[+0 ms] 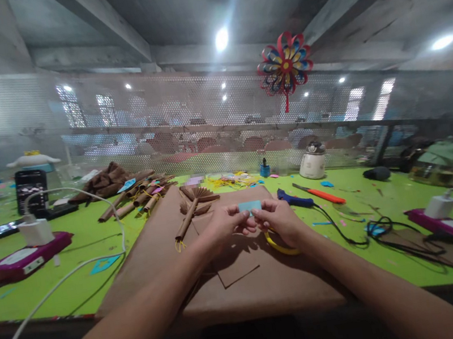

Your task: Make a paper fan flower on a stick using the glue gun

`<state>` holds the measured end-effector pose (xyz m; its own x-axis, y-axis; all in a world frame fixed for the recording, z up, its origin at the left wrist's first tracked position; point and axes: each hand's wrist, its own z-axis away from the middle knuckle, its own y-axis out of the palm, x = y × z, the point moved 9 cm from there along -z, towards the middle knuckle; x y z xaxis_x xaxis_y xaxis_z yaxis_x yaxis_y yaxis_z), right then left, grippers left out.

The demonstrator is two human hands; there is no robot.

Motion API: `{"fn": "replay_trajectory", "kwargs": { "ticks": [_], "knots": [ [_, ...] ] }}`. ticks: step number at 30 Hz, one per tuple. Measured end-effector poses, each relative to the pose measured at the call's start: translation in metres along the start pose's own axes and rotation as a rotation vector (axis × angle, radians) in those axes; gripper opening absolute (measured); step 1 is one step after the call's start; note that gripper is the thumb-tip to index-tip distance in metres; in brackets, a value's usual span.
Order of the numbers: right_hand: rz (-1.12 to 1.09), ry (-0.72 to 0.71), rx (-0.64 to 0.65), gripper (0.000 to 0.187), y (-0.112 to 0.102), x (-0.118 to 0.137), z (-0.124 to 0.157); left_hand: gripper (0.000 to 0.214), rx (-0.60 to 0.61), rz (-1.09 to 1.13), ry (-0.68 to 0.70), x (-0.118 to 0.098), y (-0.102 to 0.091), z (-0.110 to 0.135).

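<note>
- The green surface (20,305) spans the frame, strewn with scraps; you would do best working in the middle, away from the loose cords and cuttings at right.
- The brown sheet (142,286) spreads across the lower centre beneath your hands; its plain colour should make a good backdrop for judging edges.
- The brown fan-topped roll (187,220) lies left of centre on that sheet; leave it flat, and mind your left forearm near it.
- Your left grip (228,222) pinches the light-blue piece (249,206) from its left side, just below the middle of the frame.
- Your right grip (280,219) pinches the same piece from its right side; even, light pressure from both sides seems best, so it neither creases nor twists.
- The blue glue gun (295,198) rests right of centre, near your right hand; treat its tip as possibly hot.
- The yellow ring (280,249) sits partly hidden under your right hand; avoid snagging it.
- As for the light-blue piece, hold it by its edges, with thumbs level.
</note>
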<state>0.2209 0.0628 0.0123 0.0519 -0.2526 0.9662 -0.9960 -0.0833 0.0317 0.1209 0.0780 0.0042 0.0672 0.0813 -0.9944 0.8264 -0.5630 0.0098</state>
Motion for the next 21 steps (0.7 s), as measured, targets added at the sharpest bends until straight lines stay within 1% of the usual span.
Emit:
{"fn": "replay_trajectory", "kwargs": {
  "ticks": [3,6,12,17,21],
  "knots": [
    [0.032,0.012,0.05,0.034,0.004,0.0,0.001,0.016,-0.025,0.0,0.007,-0.001,-0.002,0.0],
    [0.033,0.004,0.053,0.033,0.004,-0.001,0.001,0.018,-0.037,-0.007,0.017,0.001,-0.004,-0.002],
    [0.051,0.011,0.03,0.03,0.001,-0.005,0.0,0.024,0.065,0.01,-0.007,0.006,0.002,-0.002],
    [0.075,0.028,0.011,0.025,0.0,-0.002,0.002,0.021,0.027,-0.002,-0.075,0.01,0.0,0.001],
    [0.072,0.041,0.054,0.029,0.004,-0.003,0.002,0.019,0.04,0.075,-0.064,0.011,0.0,-0.002]
  ]
}}
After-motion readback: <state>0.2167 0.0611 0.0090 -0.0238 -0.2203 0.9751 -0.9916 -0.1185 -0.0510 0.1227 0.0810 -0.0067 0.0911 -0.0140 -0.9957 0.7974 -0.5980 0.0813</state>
